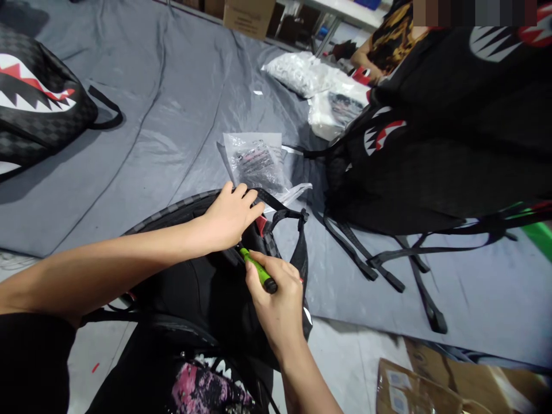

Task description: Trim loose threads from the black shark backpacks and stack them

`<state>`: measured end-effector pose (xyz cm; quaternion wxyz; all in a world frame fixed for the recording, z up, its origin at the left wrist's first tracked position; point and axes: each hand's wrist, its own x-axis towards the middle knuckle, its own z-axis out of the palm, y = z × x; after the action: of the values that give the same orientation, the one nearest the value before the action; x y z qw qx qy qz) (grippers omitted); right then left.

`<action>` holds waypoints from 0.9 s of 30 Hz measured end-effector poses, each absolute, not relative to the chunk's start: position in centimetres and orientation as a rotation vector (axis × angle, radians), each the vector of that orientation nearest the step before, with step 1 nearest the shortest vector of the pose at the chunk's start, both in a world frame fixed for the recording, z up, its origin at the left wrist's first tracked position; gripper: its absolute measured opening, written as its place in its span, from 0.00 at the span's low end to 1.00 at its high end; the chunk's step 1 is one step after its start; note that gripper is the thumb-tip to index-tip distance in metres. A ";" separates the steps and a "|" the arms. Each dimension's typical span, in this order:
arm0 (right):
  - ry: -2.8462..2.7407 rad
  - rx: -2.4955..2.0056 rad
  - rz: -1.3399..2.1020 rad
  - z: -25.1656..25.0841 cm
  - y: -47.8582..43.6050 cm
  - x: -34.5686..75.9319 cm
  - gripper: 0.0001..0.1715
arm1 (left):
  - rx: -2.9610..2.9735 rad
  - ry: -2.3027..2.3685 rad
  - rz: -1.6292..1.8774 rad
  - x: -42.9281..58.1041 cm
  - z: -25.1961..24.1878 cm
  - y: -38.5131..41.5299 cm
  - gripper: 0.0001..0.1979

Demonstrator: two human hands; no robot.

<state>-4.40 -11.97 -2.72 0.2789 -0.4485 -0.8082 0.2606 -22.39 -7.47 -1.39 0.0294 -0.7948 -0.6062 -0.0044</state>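
A black backpack with a checkered edge lies in front of me at the table's near side. My left hand rests on its upper edge, the fingers bent over the rim. In my right hand is a green marker pen with a black end. The pen slants toward the backpack below my left hand; whether its tip touches the fabric I cannot tell. Just beyond the backpack lies a clear plastic bag with dark print or contents. A small red patch shows beside my left fingers.
Black backpacks with shark-mouth prints are piled at the right, straps trailing over the grey cloth. Another checkered backpack lies at the left. White plastic-wrapped packages sit near another person's arm. Cardboard lies below right.
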 end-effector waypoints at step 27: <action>-2.258 -1.063 0.810 -2.7 -10.7 -4.1 0.10 | -2.460 -1.880 0.054 -22.3 -1.1 -7.2 0.35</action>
<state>-4.08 -10.66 -2.69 0.2563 -0.3916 -0.8318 0.2984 -22.26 -7.20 -1.12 0.0226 -0.7942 -0.6070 0.0173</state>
